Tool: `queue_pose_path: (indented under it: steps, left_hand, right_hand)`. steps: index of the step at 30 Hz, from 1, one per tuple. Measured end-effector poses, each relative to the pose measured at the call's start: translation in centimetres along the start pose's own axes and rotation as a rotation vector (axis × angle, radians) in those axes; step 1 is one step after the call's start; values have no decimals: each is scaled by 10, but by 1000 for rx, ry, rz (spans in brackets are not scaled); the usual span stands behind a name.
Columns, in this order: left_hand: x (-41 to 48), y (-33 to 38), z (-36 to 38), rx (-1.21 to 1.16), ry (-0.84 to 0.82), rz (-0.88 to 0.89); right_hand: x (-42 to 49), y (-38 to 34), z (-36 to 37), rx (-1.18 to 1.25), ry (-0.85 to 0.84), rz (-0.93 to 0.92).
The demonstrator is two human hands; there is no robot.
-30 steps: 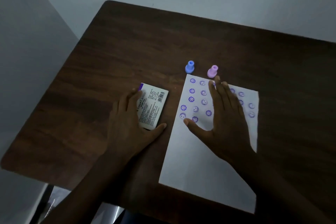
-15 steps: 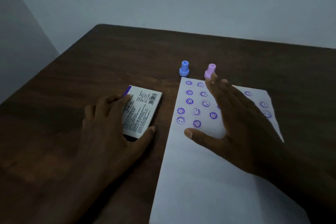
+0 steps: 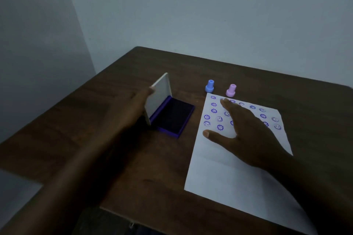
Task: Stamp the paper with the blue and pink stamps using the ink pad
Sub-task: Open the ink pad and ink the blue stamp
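The ink pad [image 3: 172, 118] lies open on the dark wooden table, its purple tray showing a dark pad. My left hand [image 3: 131, 108] holds its white lid [image 3: 159, 96] raised almost upright at the tray's left side. A white sheet of paper [image 3: 229, 168] lies to the right, with several purple smiley and flower prints across its top. My right hand [image 3: 242, 129] rests flat on the paper, fingers spread, covering some prints. The blue stamp [image 3: 210, 86] and the pink stamp [image 3: 231, 90] stand upright just beyond the paper's far edge, untouched.
The table [image 3: 114, 158] stands in a corner, with pale walls behind it and to the left. Its near left edge drops off close to my left forearm. Bare wood lies beyond the stamps and to the right of the paper.
My left hand has swung the ink pad's lid up from shut to nearly upright, exposing the dark pad. The right hand stayed flat on the paper. The camera tilted upward.
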State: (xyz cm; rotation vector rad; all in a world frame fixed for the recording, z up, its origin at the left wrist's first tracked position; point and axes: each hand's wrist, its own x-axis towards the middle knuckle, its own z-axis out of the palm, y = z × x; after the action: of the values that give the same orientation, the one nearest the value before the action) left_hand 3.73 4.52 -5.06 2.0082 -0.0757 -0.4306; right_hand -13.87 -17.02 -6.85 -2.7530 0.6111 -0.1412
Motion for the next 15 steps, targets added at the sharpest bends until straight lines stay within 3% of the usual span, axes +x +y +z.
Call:
queue_pose_path:
  steps: [5, 10, 15]
  left_hand:
    - [36, -3, -33, 233, -15, 20]
    - [41, -10, -35, 429, -3, 170]
    - [47, -12, -31, 468, -14, 250]
  right_hand:
    - [7, -12, 4, -6, 54, -34]
    - [16, -22, 10, -8, 18, -49]
    - [20, -29, 13, -21, 19, -72]
